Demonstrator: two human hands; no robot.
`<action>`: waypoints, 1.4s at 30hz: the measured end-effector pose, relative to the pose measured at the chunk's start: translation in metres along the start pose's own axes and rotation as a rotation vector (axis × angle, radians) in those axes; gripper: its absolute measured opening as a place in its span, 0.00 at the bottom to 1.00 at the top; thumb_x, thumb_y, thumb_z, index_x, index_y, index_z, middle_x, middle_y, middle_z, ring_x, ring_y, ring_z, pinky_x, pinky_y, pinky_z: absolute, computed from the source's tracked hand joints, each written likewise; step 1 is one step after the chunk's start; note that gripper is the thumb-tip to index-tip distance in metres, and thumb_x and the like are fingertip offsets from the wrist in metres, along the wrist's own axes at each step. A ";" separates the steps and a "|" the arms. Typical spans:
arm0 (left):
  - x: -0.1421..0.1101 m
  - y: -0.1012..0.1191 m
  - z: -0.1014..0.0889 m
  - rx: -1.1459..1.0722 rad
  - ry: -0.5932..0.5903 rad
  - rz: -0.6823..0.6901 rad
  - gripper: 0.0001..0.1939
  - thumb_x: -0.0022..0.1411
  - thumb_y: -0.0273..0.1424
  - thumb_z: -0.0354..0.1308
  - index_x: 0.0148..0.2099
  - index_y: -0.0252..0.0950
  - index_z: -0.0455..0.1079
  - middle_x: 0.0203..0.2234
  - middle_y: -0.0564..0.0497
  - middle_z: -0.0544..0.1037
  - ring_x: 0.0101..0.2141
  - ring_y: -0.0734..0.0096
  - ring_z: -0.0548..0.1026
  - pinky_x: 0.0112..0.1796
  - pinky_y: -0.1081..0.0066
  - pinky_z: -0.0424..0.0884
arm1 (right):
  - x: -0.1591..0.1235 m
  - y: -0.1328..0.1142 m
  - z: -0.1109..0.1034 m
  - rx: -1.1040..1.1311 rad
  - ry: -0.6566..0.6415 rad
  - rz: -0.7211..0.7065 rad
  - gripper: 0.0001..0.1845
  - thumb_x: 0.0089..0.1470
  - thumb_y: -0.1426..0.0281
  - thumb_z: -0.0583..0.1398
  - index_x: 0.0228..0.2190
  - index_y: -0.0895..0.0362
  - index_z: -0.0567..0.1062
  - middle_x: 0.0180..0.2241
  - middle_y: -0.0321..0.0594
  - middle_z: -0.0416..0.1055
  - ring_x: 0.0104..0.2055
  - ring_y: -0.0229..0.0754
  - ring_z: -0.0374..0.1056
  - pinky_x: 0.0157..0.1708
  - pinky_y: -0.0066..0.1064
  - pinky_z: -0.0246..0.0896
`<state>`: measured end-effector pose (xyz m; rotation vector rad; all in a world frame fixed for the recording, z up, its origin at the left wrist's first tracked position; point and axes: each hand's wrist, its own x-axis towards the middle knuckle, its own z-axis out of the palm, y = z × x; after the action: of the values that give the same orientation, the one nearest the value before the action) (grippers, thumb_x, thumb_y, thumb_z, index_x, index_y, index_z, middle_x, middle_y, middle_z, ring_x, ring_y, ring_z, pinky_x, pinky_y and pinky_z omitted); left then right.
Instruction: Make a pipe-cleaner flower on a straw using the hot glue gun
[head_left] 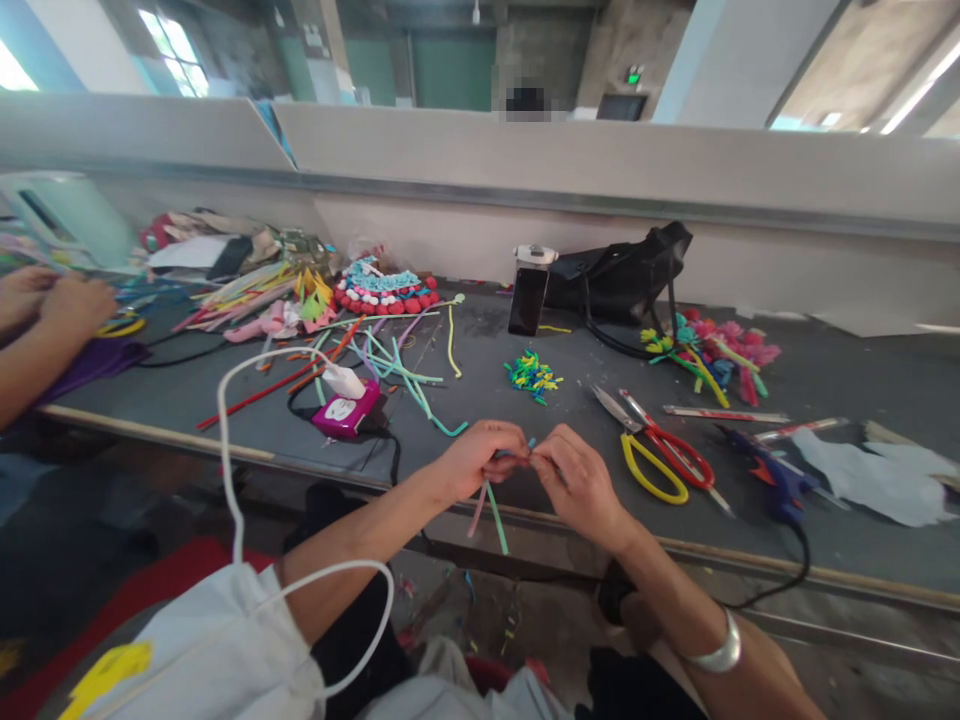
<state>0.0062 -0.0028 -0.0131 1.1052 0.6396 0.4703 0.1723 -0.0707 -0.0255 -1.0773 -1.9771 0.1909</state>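
Over the near edge of the bench (480, 395), your two hands close together, fingertips nearly meeting. Left hand (487, 452) clamped on a green stem (497, 522) and a pink stem (477, 512); right hand (574, 475) pinched at a small blue piece (532, 443), mostly hidden by your fingers. Stems thin, pale, straight. Both hang below your left hand, fanned narrowly: green's long axis steep, free end toward you and slightly right; pink's shorter visible length leans left.
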 end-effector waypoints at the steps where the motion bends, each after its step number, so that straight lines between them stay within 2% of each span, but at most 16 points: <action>1: 0.000 0.001 0.000 -0.006 -0.022 -0.020 0.07 0.50 0.29 0.56 0.22 0.35 0.64 0.10 0.62 0.52 0.13 0.83 0.43 0.18 0.74 0.41 | 0.000 0.001 0.001 -0.031 0.004 -0.022 0.10 0.63 0.73 0.52 0.29 0.56 0.68 0.28 0.38 0.63 0.32 0.39 0.59 0.32 0.31 0.53; 3: -0.002 0.003 0.003 0.080 0.002 0.016 0.09 0.54 0.32 0.56 0.24 0.35 0.65 0.11 0.62 0.53 0.14 0.82 0.44 0.18 0.75 0.42 | 0.000 0.004 0.002 -0.038 0.027 -0.006 0.10 0.63 0.73 0.53 0.29 0.56 0.68 0.27 0.38 0.63 0.32 0.39 0.59 0.32 0.31 0.53; 4: -0.004 0.004 0.005 0.167 0.060 0.084 0.11 0.56 0.34 0.56 0.24 0.34 0.65 0.13 0.60 0.56 0.15 0.82 0.47 0.18 0.75 0.44 | 0.000 0.005 0.002 -0.018 0.044 0.024 0.10 0.63 0.72 0.53 0.28 0.55 0.67 0.27 0.37 0.63 0.32 0.39 0.59 0.32 0.30 0.54; 6: -0.007 0.006 0.006 0.447 0.218 0.363 0.10 0.56 0.34 0.58 0.28 0.33 0.69 0.17 0.57 0.64 0.19 0.80 0.58 0.21 0.76 0.52 | 0.001 0.008 0.000 0.043 0.075 0.108 0.11 0.63 0.71 0.53 0.27 0.55 0.67 0.26 0.36 0.62 0.30 0.38 0.59 0.31 0.29 0.54; 8: -0.009 0.003 0.005 0.755 0.313 0.639 0.07 0.58 0.32 0.58 0.36 0.34 0.73 0.25 0.52 0.72 0.27 0.76 0.67 0.28 0.75 0.61 | 0.002 0.009 -0.003 0.102 0.079 0.193 0.12 0.63 0.70 0.53 0.26 0.55 0.66 0.25 0.34 0.61 0.28 0.36 0.58 0.30 0.28 0.53; 10: -0.008 -0.002 0.000 0.954 0.262 0.836 0.10 0.63 0.30 0.54 0.45 0.35 0.74 0.32 0.49 0.74 0.31 0.75 0.70 0.33 0.74 0.65 | 0.004 0.008 -0.006 0.151 0.054 0.255 0.13 0.63 0.68 0.53 0.25 0.55 0.66 0.24 0.33 0.60 0.27 0.36 0.58 0.29 0.28 0.52; 13: -0.005 -0.009 -0.006 1.093 0.238 0.958 0.11 0.66 0.29 0.52 0.48 0.37 0.73 0.37 0.46 0.76 0.35 0.73 0.74 0.37 0.73 0.68 | 0.005 0.007 -0.009 0.194 0.022 0.291 0.15 0.63 0.65 0.53 0.24 0.55 0.65 0.23 0.33 0.60 0.27 0.36 0.57 0.29 0.28 0.52; 17: -0.006 -0.009 -0.006 1.159 0.221 0.956 0.11 0.67 0.29 0.51 0.46 0.36 0.73 0.36 0.46 0.76 0.36 0.73 0.74 0.37 0.73 0.68 | 0.004 0.005 -0.010 0.183 0.016 0.278 0.15 0.63 0.64 0.53 0.25 0.55 0.65 0.24 0.33 0.60 0.27 0.36 0.57 0.29 0.29 0.52; 22: -0.009 0.000 0.001 1.090 0.179 0.811 0.08 0.65 0.28 0.52 0.41 0.34 0.73 0.32 0.48 0.74 0.33 0.72 0.71 0.34 0.73 0.65 | 0.001 0.007 -0.008 0.117 0.031 0.176 0.11 0.63 0.70 0.53 0.27 0.55 0.66 0.26 0.34 0.60 0.29 0.37 0.57 0.30 0.29 0.53; 25: -0.008 0.006 0.003 0.934 0.161 0.634 0.05 0.61 0.29 0.56 0.35 0.33 0.71 0.28 0.51 0.72 0.31 0.73 0.69 0.32 0.74 0.63 | -0.002 0.010 -0.006 0.054 0.024 0.074 0.10 0.63 0.72 0.52 0.28 0.55 0.66 0.27 0.36 0.61 0.31 0.38 0.58 0.31 0.31 0.54; 29: -0.007 0.010 0.004 0.620 0.067 0.359 0.08 0.58 0.33 0.58 0.33 0.33 0.69 0.24 0.55 0.69 0.26 0.77 0.64 0.28 0.75 0.59 | -0.004 0.012 -0.004 -0.022 0.020 -0.015 0.09 0.63 0.72 0.52 0.29 0.55 0.67 0.27 0.38 0.62 0.32 0.39 0.59 0.31 0.32 0.54; 33: -0.007 0.008 0.003 0.216 -0.042 0.055 0.09 0.54 0.34 0.59 0.31 0.34 0.64 0.18 0.61 0.55 0.18 0.82 0.50 0.20 0.76 0.45 | -0.004 0.011 -0.003 -0.027 0.014 -0.038 0.09 0.63 0.72 0.52 0.30 0.55 0.68 0.28 0.39 0.63 0.32 0.40 0.60 0.32 0.33 0.55; 35: -0.008 0.008 0.002 0.122 -0.100 -0.038 0.10 0.54 0.34 0.59 0.29 0.36 0.61 0.17 0.62 0.50 0.17 0.83 0.45 0.19 0.76 0.42 | -0.003 0.010 -0.003 0.003 0.015 -0.012 0.09 0.63 0.72 0.52 0.30 0.55 0.67 0.27 0.38 0.63 0.32 0.40 0.60 0.32 0.32 0.55; 36: -0.008 0.008 0.002 0.130 -0.110 -0.044 0.11 0.55 0.35 0.58 0.29 0.36 0.60 0.17 0.63 0.49 0.17 0.83 0.45 0.19 0.76 0.42 | -0.003 0.010 -0.003 0.026 0.021 0.019 0.09 0.63 0.71 0.52 0.29 0.54 0.67 0.27 0.37 0.62 0.32 0.39 0.60 0.32 0.32 0.55; 38: -0.008 0.008 0.000 0.267 -0.078 0.046 0.10 0.56 0.37 0.57 0.31 0.35 0.63 0.18 0.61 0.54 0.18 0.82 0.50 0.20 0.77 0.48 | -0.001 0.010 -0.004 0.076 0.029 0.107 0.11 0.63 0.70 0.52 0.28 0.54 0.67 0.27 0.36 0.62 0.31 0.38 0.60 0.31 0.30 0.55; 42: -0.009 0.007 -0.005 0.810 0.062 0.480 0.12 0.55 0.31 0.59 0.42 0.35 0.70 0.31 0.52 0.69 0.28 0.75 0.65 0.29 0.75 0.61 | 0.000 0.010 -0.008 0.140 0.000 0.259 0.13 0.62 0.66 0.53 0.26 0.55 0.66 0.24 0.34 0.61 0.28 0.36 0.58 0.30 0.29 0.53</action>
<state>-0.0036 -0.0027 -0.0060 2.0425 0.6310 0.6804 0.1850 -0.0661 -0.0252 -1.2378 -1.7906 0.4605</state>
